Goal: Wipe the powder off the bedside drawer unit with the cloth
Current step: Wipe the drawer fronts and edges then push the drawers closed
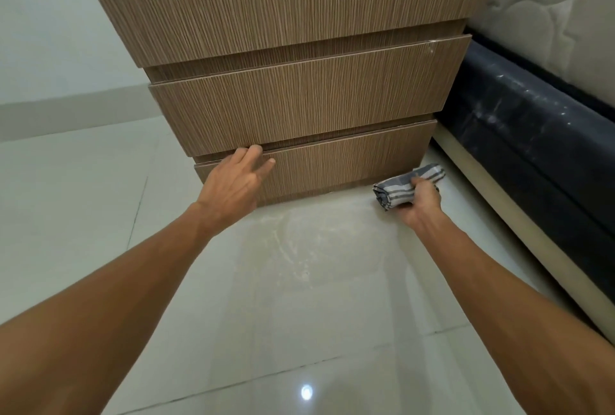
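The wood-grain bedside drawer unit (299,95) fills the upper middle of the head view, with three drawer fronts stacked. My left hand (236,181) rests flat with fingers spread at the top left edge of the lowest drawer (349,161), fingertips at the gap under the middle drawer. My right hand (421,203) grips a bunched grey cloth with white stripes (399,186) near the floor, just right of the unit's lower right corner. A faint white powder smear (429,45) shows at the middle drawer's top right corner. White powder is smeared on the floor (309,235) before the unit.
A dark bed base (532,135) dusted with white specks runs along the right, a white quilted mattress (549,15) above it. Glossy pale floor tiles (83,215) spread left and toward me. A pale wall (50,32) stands at left.
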Tool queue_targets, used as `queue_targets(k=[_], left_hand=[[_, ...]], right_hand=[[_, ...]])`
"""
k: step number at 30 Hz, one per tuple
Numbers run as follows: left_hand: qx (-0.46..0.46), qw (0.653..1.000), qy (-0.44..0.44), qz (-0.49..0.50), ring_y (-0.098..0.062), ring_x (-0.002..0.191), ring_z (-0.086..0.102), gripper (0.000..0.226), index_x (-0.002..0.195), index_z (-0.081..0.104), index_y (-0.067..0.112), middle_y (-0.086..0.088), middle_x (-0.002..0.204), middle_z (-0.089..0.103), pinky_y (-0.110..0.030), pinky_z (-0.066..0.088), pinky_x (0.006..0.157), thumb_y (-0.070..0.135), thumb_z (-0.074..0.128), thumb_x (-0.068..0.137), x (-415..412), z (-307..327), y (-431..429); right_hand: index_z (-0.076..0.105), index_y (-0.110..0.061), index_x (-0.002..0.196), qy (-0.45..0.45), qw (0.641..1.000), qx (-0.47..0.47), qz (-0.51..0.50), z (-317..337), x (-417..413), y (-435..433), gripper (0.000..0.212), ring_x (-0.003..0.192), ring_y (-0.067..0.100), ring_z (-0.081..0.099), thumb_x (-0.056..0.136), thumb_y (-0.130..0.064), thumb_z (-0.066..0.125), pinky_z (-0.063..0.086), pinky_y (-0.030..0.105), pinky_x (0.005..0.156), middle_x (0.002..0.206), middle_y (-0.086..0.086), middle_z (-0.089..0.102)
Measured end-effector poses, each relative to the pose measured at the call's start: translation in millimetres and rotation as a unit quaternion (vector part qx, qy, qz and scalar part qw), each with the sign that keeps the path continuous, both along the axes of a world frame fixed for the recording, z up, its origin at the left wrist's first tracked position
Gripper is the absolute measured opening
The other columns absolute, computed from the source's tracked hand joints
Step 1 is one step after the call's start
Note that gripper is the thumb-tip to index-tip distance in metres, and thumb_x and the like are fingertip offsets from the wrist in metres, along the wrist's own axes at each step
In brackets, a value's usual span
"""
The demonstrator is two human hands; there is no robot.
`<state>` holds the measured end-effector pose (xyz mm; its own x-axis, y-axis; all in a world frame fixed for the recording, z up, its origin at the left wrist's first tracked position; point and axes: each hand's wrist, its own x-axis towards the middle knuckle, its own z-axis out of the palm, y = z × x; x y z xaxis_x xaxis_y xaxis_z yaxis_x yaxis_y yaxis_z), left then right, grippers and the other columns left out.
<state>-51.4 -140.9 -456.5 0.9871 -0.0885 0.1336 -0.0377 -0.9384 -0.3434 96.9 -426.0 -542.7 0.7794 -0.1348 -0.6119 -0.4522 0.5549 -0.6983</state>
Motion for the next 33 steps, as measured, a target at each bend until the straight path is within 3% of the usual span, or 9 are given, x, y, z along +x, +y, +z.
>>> queue_targets(k=[6,10,12,15,19,23,25,28,33], left_hand=[[-0.040,0.999,0.004,0.032,-0.027,0.103,0.047,0.070,0.137,0.048,0.013,-0.013,0.124,0.045,-0.031,0.052,0.075,0.006,0.071,0.070,1.3,-2.0,-7.4],[-0.061,0.997,-0.005,0.042,-0.026,0.108,0.044,0.069,0.139,0.046,0.014,-0.013,0.128,0.042,-0.027,0.049,0.071,0.006,0.068,0.074,2.0,-2.9,-8.6],[-0.061,0.997,-0.006,0.041,-0.027,0.110,0.043,0.068,0.140,0.045,0.015,-0.013,0.130,0.041,-0.028,0.049,0.072,0.006,0.066,0.076,2.2,-3.8,-7.5],[-0.068,0.997,-0.021,0.039,-0.027,0.110,0.044,0.067,0.139,0.046,0.015,-0.013,0.130,0.042,-0.029,0.050,0.075,0.007,0.066,0.076,2.3,-5.6,-7.4],[-0.081,0.996,-0.030,0.031,-0.027,0.109,0.045,0.068,0.136,0.049,0.015,-0.012,0.129,0.044,-0.029,0.051,0.074,0.009,0.069,0.072,1.6,-8.4,-5.2],[-0.072,0.996,-0.049,0.019,-0.026,0.105,0.047,0.065,0.133,0.053,0.014,-0.012,0.125,0.046,-0.027,0.051,0.071,0.013,0.071,0.070,4.4,-14.2,-0.9],[-0.074,0.996,-0.057,0.011,-0.025,0.104,0.049,0.066,0.131,0.055,0.015,-0.011,0.124,0.048,-0.025,0.052,0.068,0.018,0.075,0.068,5.3,-16.8,3.1],[-0.079,0.995,-0.065,-0.006,-0.024,0.102,0.051,0.062,0.129,0.055,0.014,-0.010,0.123,0.050,-0.025,0.052,0.064,0.009,0.072,0.069,3.9,-16.9,10.4],[-0.169,0.984,-0.017,-0.044,-0.028,0.108,0.056,0.053,0.120,0.058,0.005,-0.011,0.123,0.056,-0.035,0.054,0.066,-0.002,0.064,0.068,-6.1,0.1,25.7]], right_hand=[[0.055,-0.011,0.107,0.003,1.000,-0.020,-0.016,-4.7,11.1,50.4,0.027,0.088,0.027,0.069,0.090,0.008,0.046,0.058,0.046,0.084,0.109,0.012,0.066],[0.053,-0.010,0.121,0.021,1.000,0.001,-0.015,-15.7,-6.3,91.3,0.035,0.066,0.019,0.063,0.091,0.006,0.047,0.053,0.029,0.050,0.096,0.009,0.064],[0.052,-0.008,0.126,0.019,1.000,0.016,-0.009,-18.7,-19.5,114.0,0.039,0.064,0.018,0.061,0.091,0.007,0.045,0.049,0.026,0.046,0.091,0.007,0.062],[0.053,-0.006,0.129,0.022,0.998,0.052,0.004,-20.0,-41.9,148.1,0.041,0.066,0.019,0.061,0.091,0.008,0.047,0.049,0.026,0.046,0.085,0.004,0.060],[0.058,-0.004,0.124,0.037,0.996,0.078,0.023,-20.5,-68.0,190.3,0.038,0.069,0.023,0.064,0.089,0.009,0.049,0.051,0.029,0.050,0.100,0.012,0.065],[0.063,-0.006,0.112,0.037,0.993,0.089,0.068,-24.3,-92.5,227.9,0.032,0.082,0.028,0.066,0.086,0.007,0.051,0.059,0.046,0.082,0.109,0.017,0.068],[0.064,-0.007,0.112,0.038,0.990,0.096,0.099,-23.6,-104.4,242.9,0.028,0.085,0.026,0.066,0.088,0.003,0.054,0.057,0.045,0.088,0.110,0.015,0.069],[0.064,-0.009,0.116,0.029,0.976,0.119,0.178,-16.6,-121.7,255.8,0.025,0.097,0.025,0.069,0.092,-0.014,0.064,0.060,0.038,0.079,0.114,0.012,0.071],[0.063,-0.009,0.109,0.036,0.935,0.072,0.346,-3.5,-149.6,256.7,0.014,0.074,0.018,0.065,0.098,-0.015,0.057,0.056,0.033,0.063,0.089,0.008,0.067]])
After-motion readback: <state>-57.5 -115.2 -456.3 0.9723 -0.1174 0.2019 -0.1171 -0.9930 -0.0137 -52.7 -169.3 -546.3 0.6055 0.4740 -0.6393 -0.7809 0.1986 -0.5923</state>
